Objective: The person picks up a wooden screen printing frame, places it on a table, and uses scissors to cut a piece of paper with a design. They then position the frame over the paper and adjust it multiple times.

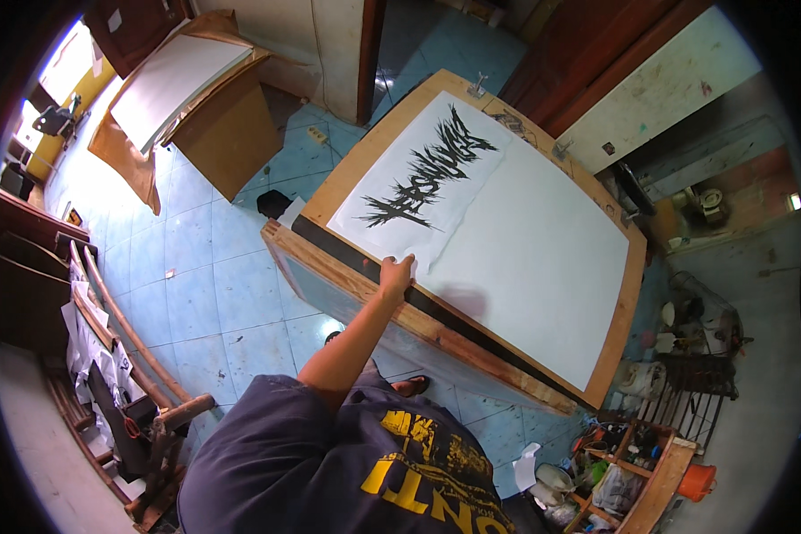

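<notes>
My left hand [398, 274] reaches to the near edge of a slanted wooden board [616, 360]. Its fingers are closed at the lower corner of a thin white sheet [378, 191] printed with spiky black lettering [430, 173]. Beneath and beside that sheet, a larger white sheet [543, 267] covers much of the board. The thin sheet's right edge looks wavy. A faint pinkish blur lies on the white surface to the right of my hand; what it is I cannot tell. My right hand is out of sight.
Below the board's near side runs a wooden frame [436, 334]. Metal hinge clamps [478, 86] sit along the far edge. A cardboard-covered stand with white sheets [187, 71] is at the far left. Bamboo poles [129, 325] stand left; a cluttered wooden rack [636, 467] is at the lower right.
</notes>
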{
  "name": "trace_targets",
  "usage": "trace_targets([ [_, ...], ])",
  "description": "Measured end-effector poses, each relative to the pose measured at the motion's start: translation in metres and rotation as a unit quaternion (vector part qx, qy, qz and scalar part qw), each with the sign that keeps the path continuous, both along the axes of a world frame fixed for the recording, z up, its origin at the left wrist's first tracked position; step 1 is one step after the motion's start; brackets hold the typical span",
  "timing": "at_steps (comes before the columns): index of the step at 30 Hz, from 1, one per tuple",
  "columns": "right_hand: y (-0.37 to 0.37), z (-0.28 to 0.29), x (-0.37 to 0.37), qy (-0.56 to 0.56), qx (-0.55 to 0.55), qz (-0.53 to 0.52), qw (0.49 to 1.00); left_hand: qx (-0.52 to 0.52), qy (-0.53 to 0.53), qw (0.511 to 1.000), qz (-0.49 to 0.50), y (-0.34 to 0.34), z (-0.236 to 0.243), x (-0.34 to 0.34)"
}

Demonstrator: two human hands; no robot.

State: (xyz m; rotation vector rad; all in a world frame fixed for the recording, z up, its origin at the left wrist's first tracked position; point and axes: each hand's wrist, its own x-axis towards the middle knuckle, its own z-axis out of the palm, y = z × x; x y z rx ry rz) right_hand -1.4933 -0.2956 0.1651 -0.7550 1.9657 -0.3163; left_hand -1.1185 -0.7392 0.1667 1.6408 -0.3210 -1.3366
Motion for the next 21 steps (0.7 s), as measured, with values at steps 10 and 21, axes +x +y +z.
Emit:
trace_targets([
  [10, -0.045, 0.043, 0.031, -0.022, -0.026, -0.009, 0.999, -0.200, -0.563, 0.682, -0.422, 0.088, 0.014, 0.061],
  [21, -0.080, 0.025, 0.013, 0.033, -0.047, 0.031, 0.998, -0.178, -0.617, 0.571, -0.511, 0.129, 0.003, 0.066],
])
